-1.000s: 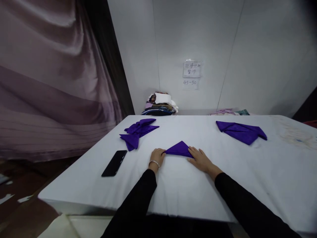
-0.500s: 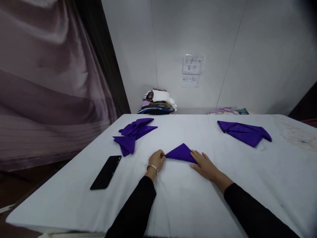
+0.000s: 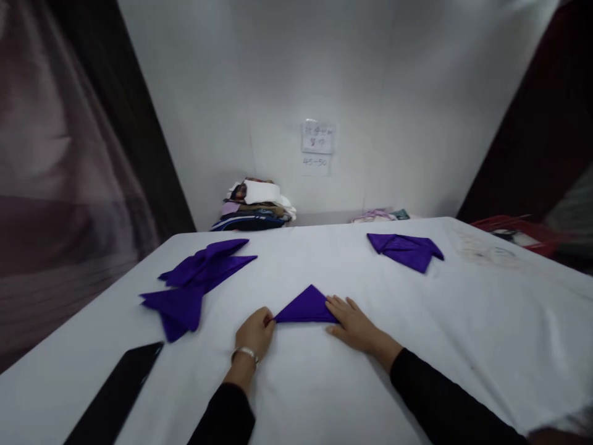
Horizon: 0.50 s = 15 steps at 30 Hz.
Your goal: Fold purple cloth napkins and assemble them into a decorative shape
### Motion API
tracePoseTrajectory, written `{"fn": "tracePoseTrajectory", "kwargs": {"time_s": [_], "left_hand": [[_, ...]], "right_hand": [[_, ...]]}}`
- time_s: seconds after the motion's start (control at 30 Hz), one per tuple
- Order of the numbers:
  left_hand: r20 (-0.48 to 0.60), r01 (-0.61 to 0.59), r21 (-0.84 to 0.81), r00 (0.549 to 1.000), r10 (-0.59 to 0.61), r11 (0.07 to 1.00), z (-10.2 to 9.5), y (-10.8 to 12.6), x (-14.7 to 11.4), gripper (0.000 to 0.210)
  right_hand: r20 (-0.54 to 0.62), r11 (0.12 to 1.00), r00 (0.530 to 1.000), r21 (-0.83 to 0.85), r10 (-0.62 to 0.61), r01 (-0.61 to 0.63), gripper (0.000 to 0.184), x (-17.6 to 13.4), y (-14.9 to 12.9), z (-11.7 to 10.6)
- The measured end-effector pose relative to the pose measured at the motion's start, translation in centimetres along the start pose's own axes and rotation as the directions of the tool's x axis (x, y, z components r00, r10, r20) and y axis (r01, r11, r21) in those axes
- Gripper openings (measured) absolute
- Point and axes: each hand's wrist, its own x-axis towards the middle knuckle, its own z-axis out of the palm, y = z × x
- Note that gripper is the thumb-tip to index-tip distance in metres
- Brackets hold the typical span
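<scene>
From far off, I see the purple cloth (image 3: 303, 308) folded in a triangle on the white desk (image 3: 310, 389), between my 2 hands. My left hand (image 3: 254, 334) is curled nearly closed, pinching the left corner. My right hand (image 3: 351, 323) is flat and open — its fingers rest on the right end. The cloth looks light, soft and hard to break — best held by its 2 low corners, as layers could slide.
</scene>
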Motion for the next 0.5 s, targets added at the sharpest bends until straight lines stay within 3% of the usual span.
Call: {"fn": "tracePoseTrajectory", "kwargs": {"time_s": [0.23, 0.4, 0.5], "left_hand": [[0.069, -0.1, 0.129, 0.993, 0.092, 0.987, -0.5, -0.4, 0.6, 0.019], [0.077, -0.206, 0.117, 0.977, 0.198, 0.971, -0.2, -2.1, 1.1, 0.027], [0.072, -0.24, 0.189, 0.97, 0.231, 0.952, 0.1, -3.0, 1.1, 0.032]], "right_hand": [[-0.018, 0.999, 1.0, 0.037, -0.007, 0.007, 0.07, 0.2, -0.4, -0.6], [-0.042, 0.999, 0.999, 0.034, -0.021, 0.023, 0.071, 0.3, -0.4, -0.5], [-0.05, 0.999, 0.998, 0.043, -0.023, 0.025, 0.071, 0.3, -0.6, -0.6]]}}
